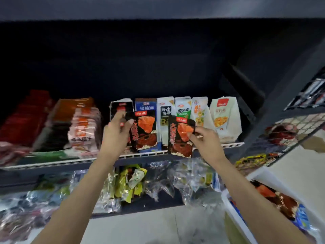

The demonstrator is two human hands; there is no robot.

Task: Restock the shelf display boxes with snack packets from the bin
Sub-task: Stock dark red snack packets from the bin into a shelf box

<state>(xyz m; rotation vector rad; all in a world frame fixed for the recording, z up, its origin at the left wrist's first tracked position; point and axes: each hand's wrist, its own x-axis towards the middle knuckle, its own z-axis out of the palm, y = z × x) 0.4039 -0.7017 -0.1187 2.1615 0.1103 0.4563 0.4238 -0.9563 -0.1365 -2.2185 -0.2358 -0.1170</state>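
Perhaps blurred left packets.

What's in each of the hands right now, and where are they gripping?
Each holds a black-and-orange snack packet: left hand grips one by its left edge, right hand pinches the other at its right edge.

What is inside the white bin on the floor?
The white bin holds a black-and-orange snack packet lying on blue-printed packets. Anything deeper is covered or out of frame.
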